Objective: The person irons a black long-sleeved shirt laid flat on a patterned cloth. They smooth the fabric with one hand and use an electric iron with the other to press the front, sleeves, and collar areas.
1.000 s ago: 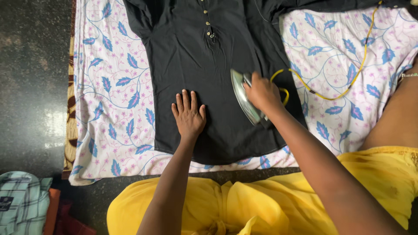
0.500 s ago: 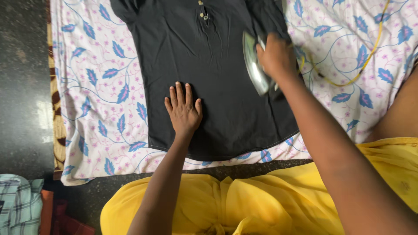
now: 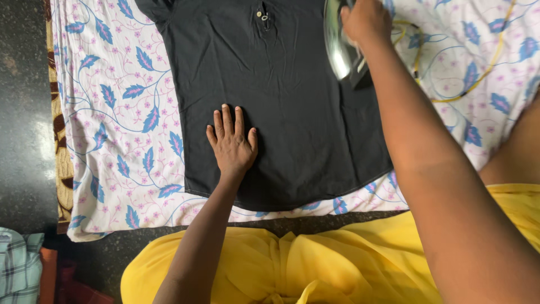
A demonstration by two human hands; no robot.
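A: Logging from my remote feed, nearest first. Yellow garment (image 3: pixel 315 264) covers the lap at the bottom edge. A plaid cloth (image 3: pixel 19 264) lies at the lower left on the dark floor (image 3: pixel 22 112).

B: Left hand?

A: I see the left hand (image 3: pixel 232 143) lying palm down on the black shirt (image 3: pixel 281 101), near its lower left part. Fingers (image 3: pixel 226 119) extended and lying close together, thumb set slightly apart. It grips nothing, only presses flat.

B: Shirt position?

A: Spread flat, front up, on the floral sheet (image 3: pixel 118 112), hem toward the lap, button placket (image 3: pixel 262 17) at the top edge.

B: Right hand?

A: Farthest out. I note the right hand (image 3: pixel 365 19) curled closed around the handle of the iron (image 3: pixel 340 45), which sits at the shirt's upper right part, its shiny soleplate tilted into view. A yellow cord (image 3: pixel 478 73) loops over the sheet beyond it.
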